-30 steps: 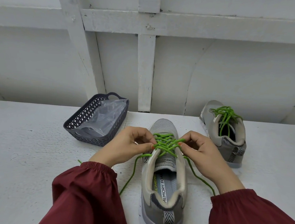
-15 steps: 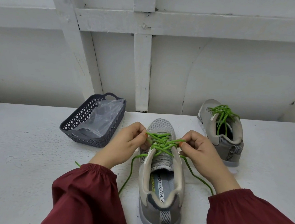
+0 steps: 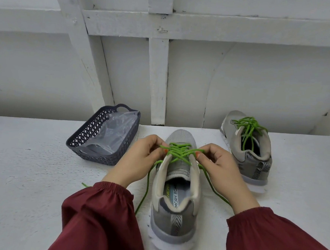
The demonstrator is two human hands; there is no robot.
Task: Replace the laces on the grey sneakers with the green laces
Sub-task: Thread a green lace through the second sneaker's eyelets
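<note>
1. Green lace (image 3: 179, 152) on the near sneaker (image 3: 175, 210), head view. Vs 1 s ago, the crossings over the tongue look drawn flatter & wider. The left grip (image 3: 137, 158) has slid a little outward to the shoe's left edge. The right grip (image 3: 222, 166) has hardly moved.
2. Meaning, prob.: slack is being taken out row by row, so threading on this shoe is mostly done. Top rows & tying still to do, I'd judge.
3. Grip state: left thumb + forefinger pinch the lace at the left end of the crossings. The right grip pinches it the same way at the right end, other fingers curled in.
4. The lace runs straight betw. the two grips, touching both. Its loose tails drop down either side of the shoe onto the counter (image 3: 27, 183); the right tail passes under the right wrist.
5. The far sneaker (image 3: 252, 161) is already laced green and stands well apart at back right.
6. Basket (image 3: 98, 153) w/ plastic bag (image 3: 112, 132) sits back left, near the left grip but not touching.
</note>
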